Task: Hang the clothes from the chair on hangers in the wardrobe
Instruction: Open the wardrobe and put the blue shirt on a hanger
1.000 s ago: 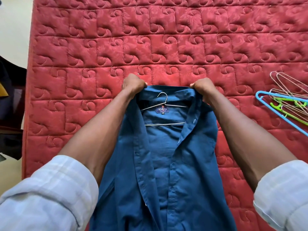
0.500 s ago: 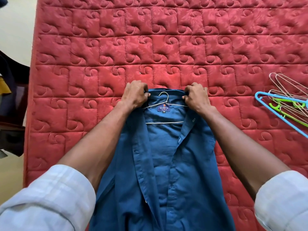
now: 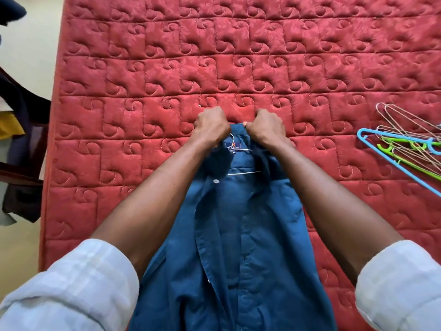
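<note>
A dark blue button shirt lies front up on the red quilted mattress, collar away from me. A thin wire hanger sits inside it; its bar shows below the label and its hook is mostly hidden between my hands. My left hand and my right hand are both closed on the collar, close together at its top middle. The front of the shirt lies unbuttoned.
A pile of spare hangers, wire, blue and green, lies at the mattress's right edge. Dark and yellow clothes hang over a dark chair off the left side, on a pale floor.
My hands have slid inward along the collar from its two ends to its middle, drawing the collar together over the hanger's hook.
</note>
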